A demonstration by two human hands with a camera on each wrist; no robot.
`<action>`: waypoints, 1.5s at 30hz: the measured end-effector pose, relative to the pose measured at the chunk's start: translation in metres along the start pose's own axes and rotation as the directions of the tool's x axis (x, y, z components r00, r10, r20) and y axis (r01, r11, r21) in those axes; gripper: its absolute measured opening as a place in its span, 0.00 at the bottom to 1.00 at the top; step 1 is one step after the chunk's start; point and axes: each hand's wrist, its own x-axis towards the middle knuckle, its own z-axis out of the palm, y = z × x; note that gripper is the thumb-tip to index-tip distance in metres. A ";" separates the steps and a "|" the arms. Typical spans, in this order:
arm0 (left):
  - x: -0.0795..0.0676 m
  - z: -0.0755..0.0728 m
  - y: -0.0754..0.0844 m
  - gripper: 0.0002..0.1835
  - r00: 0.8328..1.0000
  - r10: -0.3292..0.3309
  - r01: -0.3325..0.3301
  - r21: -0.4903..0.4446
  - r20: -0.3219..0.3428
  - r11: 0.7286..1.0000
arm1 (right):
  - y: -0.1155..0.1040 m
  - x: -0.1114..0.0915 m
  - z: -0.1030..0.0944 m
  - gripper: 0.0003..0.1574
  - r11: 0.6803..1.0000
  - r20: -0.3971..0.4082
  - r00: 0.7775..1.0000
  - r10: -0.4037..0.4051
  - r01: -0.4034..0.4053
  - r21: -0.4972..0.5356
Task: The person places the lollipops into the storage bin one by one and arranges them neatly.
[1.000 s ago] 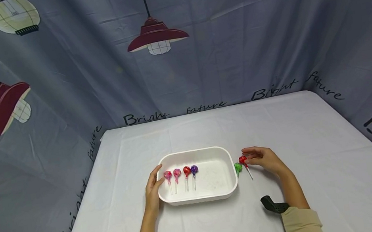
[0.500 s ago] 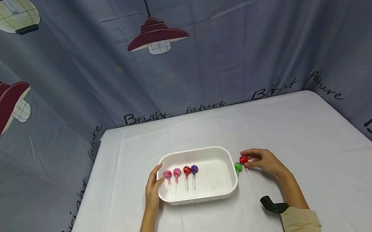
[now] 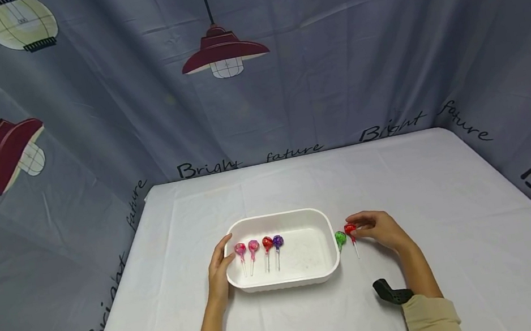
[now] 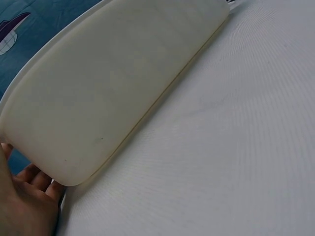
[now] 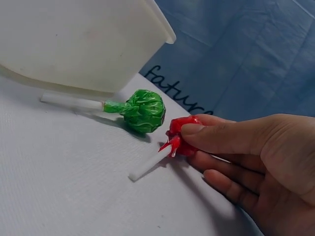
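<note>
Thumb and fingers of my right hand (image 3: pixel 380 230) pinch the wrapped head of a red lollipop (image 5: pixel 181 133), its white stick pointing down toward the table. Just left of it lies a green lollipop (image 5: pixel 144 112), beside the tray's right wall. My left hand (image 3: pixel 218 268) grips the left end of the white plastic tray (image 3: pixel 313 279), thumb at the rim. Inside the tray, toward the left, two pink lollipops (image 3: pixel 253 245), a red-wrapped lollipop (image 3: pixel 267 243) and a purple lollipop (image 3: pixel 278 241) lie in a row. In the left wrist view the tray's outer wall hides its contents.
A white cloth covers the table (image 3: pixel 454 189). Behind it and at the sides hangs a grey-blue curtain (image 3: pixel 334 75) printed with lamps and lettering. Black wrist devices (image 3: pixel 392 291) sit on both forearms.
My right hand has shifted slightly with the red lollipop, whose stick has swung more upright. Left hand, tray and the other lollipops stay as they were.
</note>
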 end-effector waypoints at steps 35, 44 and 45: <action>-0.001 0.000 0.001 0.23 1.000 -0.017 0.017 -0.002 -0.004 1.000 | -0.063 -0.015 -0.006 0.27 0.983 -0.084 0.991 -0.108 0.119 0.140; -0.001 0.001 0.003 0.24 1.000 -0.009 0.009 -0.001 -0.008 1.000 | -0.084 -0.001 0.010 0.26 0.978 -0.082 0.991 -0.106 0.119 0.174; -0.001 0.002 0.003 0.24 1.000 -0.009 0.009 -0.002 -0.008 1.000 | -0.086 0.000 0.013 0.26 0.977 -0.080 0.992 -0.102 0.115 0.178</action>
